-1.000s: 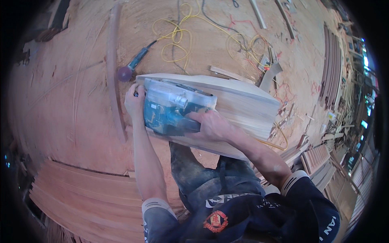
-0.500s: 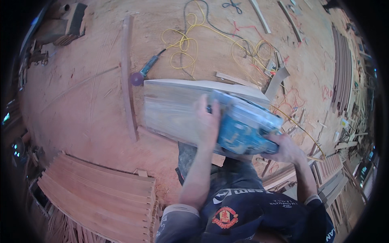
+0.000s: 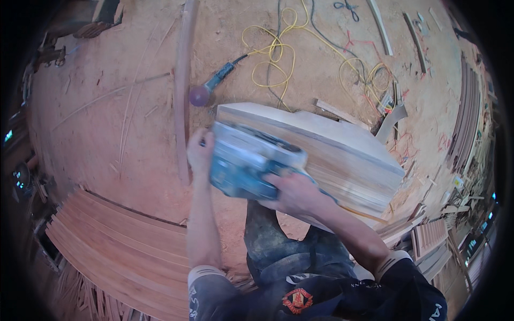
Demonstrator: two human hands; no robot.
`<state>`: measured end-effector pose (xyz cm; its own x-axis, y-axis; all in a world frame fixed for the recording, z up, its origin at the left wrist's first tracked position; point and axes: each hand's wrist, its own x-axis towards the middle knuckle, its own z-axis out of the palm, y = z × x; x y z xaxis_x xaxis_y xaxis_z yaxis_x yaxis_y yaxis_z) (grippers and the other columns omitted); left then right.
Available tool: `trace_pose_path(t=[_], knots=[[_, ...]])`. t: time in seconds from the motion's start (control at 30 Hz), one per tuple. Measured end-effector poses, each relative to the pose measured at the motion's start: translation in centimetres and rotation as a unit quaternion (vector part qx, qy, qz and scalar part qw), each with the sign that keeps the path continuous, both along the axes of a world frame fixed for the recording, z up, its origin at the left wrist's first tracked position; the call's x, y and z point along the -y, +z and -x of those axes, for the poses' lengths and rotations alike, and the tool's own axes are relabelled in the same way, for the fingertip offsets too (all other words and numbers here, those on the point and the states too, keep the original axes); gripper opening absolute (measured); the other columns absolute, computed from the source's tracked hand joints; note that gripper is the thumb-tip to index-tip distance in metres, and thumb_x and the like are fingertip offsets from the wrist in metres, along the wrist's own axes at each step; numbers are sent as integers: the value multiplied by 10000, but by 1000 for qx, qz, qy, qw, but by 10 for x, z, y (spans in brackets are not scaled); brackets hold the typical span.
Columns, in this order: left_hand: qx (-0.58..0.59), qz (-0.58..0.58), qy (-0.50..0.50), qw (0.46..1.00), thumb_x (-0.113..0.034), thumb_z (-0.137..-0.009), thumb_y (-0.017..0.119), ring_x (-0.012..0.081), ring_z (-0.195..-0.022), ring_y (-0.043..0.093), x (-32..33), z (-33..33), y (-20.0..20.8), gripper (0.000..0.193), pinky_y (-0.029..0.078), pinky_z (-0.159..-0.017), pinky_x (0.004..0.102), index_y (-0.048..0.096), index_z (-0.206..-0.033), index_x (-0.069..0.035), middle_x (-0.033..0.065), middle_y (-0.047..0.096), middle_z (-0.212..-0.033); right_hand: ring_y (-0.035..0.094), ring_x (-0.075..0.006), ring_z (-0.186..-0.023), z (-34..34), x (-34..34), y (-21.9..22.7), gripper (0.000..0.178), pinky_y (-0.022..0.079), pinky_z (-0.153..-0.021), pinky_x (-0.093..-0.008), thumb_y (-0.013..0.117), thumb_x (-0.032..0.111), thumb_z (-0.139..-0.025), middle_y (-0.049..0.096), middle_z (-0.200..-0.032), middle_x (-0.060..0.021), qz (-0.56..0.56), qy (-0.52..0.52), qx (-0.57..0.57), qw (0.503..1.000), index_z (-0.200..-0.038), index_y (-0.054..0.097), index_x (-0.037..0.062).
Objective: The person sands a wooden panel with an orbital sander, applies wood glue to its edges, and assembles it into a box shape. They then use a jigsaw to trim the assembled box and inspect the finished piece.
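A blue belt sander [image 3: 235, 174], smeared by motion, lies over the left end of a thick wooden slab [image 3: 353, 166]. My left hand [image 3: 200, 152] is wrapped round the grip at the sander's left end. My right hand [image 3: 295, 193] grasps the rear handle on its right side. The slab has a pale, uneven far edge and brown grain on top. From beneath my right forearm a cord [image 3: 364, 214] runs off to the right. The sander hides the slab's left part.
An angle grinder [image 3: 218, 79] with a purple disc lies beyond the slab, near a long beam [image 3: 183, 96]. Yellow cable [image 3: 292, 53] coils across the dusty floor. Stacked boards [image 3: 128, 241] stand at the near left; long strips [image 3: 465, 117] lie at the far right.
Both my hands have carried the belt sander leftward along the slab, from its right part to its left end. The whole view has shifted, so floor objects appear further right.
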<state>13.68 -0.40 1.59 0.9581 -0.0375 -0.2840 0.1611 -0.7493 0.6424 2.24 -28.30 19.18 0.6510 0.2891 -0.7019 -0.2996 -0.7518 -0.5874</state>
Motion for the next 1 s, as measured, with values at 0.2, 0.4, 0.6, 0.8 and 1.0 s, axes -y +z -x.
trace_pose_path(t=[0.2,0.4,0.6,0.8,1.0], knots=[[-108,162,109,975,-185,-1005,747,166,-993,692,-112,-120,-125,361,554,-922,323,743,-1342,-58,86,776,-1132,754,-456,-1047,-100,-66,-79,587,606,-959,-532,753,485,-906,763,-1041,-304,-71,-35,26,997,-1316,714,67],[-92,205,71,972,-141,-990,748,175,-980,695,-90,-164,-127,384,550,-874,324,735,-1366,-64,67,773,-1122,775,-415,-1056,-129,-55,-88,543,624,-956,-507,802,449,-890,795,-1060,-240,-46,-41,60,996,-1226,719,31],[-9,61,1,998,-281,-1041,731,240,-1027,723,-12,-130,-68,381,558,-916,370,743,-1352,-61,133,776,-1175,757,-418,-1111,-98,2,-43,574,599,-1009,-523,802,473,-890,791,-1120,-240,-40,-54,27,997,-1292,715,73],[16,3,-20,1000,-347,-1053,710,311,-1089,732,71,-57,-7,402,558,-982,405,744,-1357,-86,174,766,-1239,746,-440,-1099,-30,84,32,608,589,-996,-542,803,496,-889,786,-1125,-243,-19,-67,-1,998,-1342,715,99],[16,11,-40,999,-373,-1031,724,358,-1073,708,180,25,80,478,552,-979,442,716,-1387,-55,211,736,-1219,751,-434,-1044,55,176,106,653,586,-951,-546,802,511,-894,780,-1040,-236,-1,-87,8,996,-1397,710,104]])
